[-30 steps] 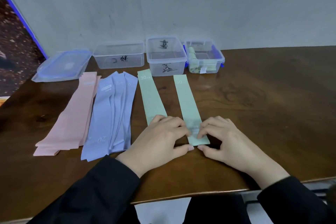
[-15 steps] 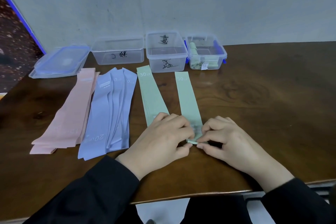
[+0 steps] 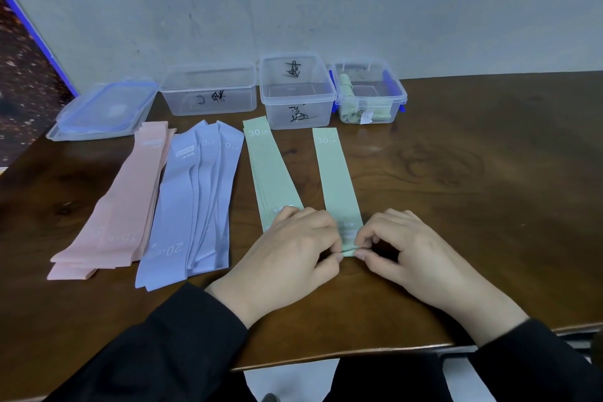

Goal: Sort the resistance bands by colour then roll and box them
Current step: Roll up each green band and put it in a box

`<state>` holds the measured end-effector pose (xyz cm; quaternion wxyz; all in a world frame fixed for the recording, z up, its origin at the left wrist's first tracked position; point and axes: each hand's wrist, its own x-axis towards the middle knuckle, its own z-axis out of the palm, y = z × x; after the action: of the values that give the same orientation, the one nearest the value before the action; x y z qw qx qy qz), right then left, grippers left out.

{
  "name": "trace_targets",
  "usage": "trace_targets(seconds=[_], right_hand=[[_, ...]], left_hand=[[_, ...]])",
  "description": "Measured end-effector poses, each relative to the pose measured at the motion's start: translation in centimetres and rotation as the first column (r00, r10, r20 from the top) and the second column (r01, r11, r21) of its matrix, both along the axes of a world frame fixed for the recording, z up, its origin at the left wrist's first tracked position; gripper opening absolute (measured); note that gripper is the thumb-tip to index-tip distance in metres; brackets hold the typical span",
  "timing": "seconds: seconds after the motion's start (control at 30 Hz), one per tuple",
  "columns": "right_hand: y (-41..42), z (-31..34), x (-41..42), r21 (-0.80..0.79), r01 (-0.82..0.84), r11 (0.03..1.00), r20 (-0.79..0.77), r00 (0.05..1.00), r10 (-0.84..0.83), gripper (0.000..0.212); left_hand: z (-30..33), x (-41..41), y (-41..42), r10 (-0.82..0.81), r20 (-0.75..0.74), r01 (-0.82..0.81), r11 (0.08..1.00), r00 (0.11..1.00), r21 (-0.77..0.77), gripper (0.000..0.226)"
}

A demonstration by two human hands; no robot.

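Left hand and right hand close together, both pinching near end of single green band, thumbs and fingertips curled on small fold there; band runs flat away from hands on counter. Green stack just left of it, near end under left hand. Further left: purple bands, then pink bands. Beyond hands, three clear boxes: left box, middle box, right box holding green rolls. Lid far left
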<state>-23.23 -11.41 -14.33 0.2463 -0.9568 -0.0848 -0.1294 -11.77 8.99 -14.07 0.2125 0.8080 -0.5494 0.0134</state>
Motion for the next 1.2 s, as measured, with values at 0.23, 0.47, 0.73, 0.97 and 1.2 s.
trace_targets(seconds=[0.23,0.47,0.73,0.97,1.2], right_hand=[[0.1,-0.1,0.1,-0.051,0.016,0.999,-0.001,1.000,-0.016,0.006],[0.0,-0.2,0.0,-0.030,0.031,0.999,0.005,1.000,-0.031,0.019],[0.0,-0.1,0.2,-0.030,0.012,0.999,0.017,1.000,-0.012,0.018],[-0.4,0.9,0.9,0.012,-0.004,1.000,-0.038,0.999,0.004,0.003],[-0.8,0.3,1.2,0.118,0.014,0.993,-0.022,1.000,-0.011,0.007]], left_hand=[[0.0,0.1,-0.1,0.031,-0.031,-0.032,0.999,0.999,-0.032,0.010],[0.0,0.0,-0.1,0.031,0.048,-0.028,0.998,0.998,-0.061,0.009],[0.0,0.2,-0.1,0.033,0.117,-0.028,0.999,0.993,-0.045,0.013],[0.6,-0.2,-0.3,0.043,0.195,-0.040,0.999,0.980,-0.018,0.019],[1.5,0.8,-0.9,0.008,0.139,-0.014,0.999,0.990,0.040,0.019]])
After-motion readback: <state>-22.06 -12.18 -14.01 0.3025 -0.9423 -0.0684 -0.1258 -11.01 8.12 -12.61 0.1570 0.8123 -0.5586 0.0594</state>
